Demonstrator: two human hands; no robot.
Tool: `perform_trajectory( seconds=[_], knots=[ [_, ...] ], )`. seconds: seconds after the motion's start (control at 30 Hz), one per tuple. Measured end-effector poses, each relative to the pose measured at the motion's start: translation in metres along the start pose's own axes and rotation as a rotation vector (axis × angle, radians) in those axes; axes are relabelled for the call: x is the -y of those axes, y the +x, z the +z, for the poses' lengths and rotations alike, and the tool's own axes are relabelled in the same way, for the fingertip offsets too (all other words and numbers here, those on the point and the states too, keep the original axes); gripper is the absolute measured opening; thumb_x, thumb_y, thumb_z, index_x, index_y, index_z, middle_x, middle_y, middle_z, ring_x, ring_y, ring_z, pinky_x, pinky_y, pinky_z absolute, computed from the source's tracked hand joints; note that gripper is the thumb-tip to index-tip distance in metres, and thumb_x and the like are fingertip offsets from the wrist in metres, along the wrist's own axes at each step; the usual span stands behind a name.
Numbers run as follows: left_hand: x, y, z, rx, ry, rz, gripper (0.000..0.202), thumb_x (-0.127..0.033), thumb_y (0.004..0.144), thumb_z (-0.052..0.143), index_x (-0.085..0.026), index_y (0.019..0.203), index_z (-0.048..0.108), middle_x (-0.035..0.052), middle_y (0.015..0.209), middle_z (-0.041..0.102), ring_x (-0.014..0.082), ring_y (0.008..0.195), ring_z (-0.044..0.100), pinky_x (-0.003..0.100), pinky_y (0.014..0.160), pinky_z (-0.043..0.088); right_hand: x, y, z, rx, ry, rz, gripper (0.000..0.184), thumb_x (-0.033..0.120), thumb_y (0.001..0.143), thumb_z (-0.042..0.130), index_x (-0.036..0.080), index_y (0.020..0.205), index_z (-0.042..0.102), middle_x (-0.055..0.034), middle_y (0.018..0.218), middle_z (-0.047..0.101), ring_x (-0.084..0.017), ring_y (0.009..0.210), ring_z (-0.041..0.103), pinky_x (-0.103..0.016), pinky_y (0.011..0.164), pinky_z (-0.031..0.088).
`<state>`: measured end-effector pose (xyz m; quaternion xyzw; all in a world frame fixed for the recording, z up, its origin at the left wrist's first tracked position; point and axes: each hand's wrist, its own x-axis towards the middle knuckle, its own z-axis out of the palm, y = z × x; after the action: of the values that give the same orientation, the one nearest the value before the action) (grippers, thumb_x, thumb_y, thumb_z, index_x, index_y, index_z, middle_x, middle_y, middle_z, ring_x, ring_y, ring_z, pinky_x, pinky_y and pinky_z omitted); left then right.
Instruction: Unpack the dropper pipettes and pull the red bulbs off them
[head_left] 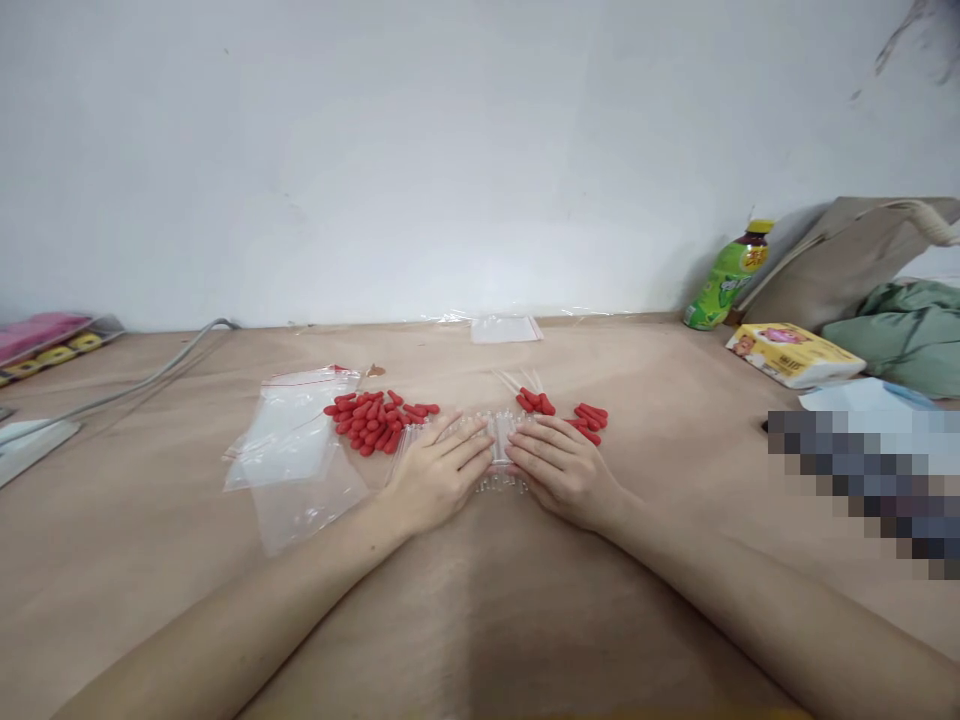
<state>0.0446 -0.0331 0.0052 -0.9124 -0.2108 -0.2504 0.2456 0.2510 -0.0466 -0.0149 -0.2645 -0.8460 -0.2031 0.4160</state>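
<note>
Several clear glass dropper tubes (501, 445) lie side by side on the brown table, visible between my hands. My left hand (441, 468) rests over the left part of the tubes with its fingers stretched out. From the other side my right hand (564, 465) lies on their right part, fingers also straight. Left of the tubes is a heap of red rubber bulbs (367, 420). Thin pale stems (531, 380) stick out behind a small red group (535, 403). More red bulbs (591, 413) lie beyond my right hand. My palms hide part of the tubes.
Clear zip bags (289, 430) lie at left, another white bag (506, 329) by the wall. A grey cable (165, 372) crosses the left side. At right are a green bottle (724, 280), a yellow box (795, 353), a beige bag (825, 250) and green cloth (907, 335).
</note>
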Motion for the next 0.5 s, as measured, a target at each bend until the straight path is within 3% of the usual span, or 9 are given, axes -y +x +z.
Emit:
perform_trajectory(
  seconds=[0.2,0.5],
  knots=[
    [0.002,0.000,-0.002,-0.017,-0.100,0.031,0.018,-0.013,0.085,0.045,-0.014,0.093,0.062,0.0061,0.107,0.064,0.0194,0.113,0.050,0.043,0.105,0.033,-0.002,-0.002,0.003,0.028,0.038,-0.065,0.026,0.011,0.080,0.051,0.015,0.104,0.062,-0.0096,0.100,0.067,-0.019,0.099,0.060,-0.037,0.093,0.048],
    [0.003,-0.002,-0.005,-0.033,-0.193,0.024,0.020,-0.012,0.084,0.046,-0.012,0.099,0.060,0.0074,0.108,0.064,0.0184,0.116,0.048,0.039,0.103,0.037,-0.003,0.000,-0.011,0.068,0.034,-0.176,0.029,0.007,0.082,0.046,0.012,0.106,0.060,-0.0107,0.104,0.065,-0.020,0.108,0.054,-0.038,0.096,0.045]
  ],
)
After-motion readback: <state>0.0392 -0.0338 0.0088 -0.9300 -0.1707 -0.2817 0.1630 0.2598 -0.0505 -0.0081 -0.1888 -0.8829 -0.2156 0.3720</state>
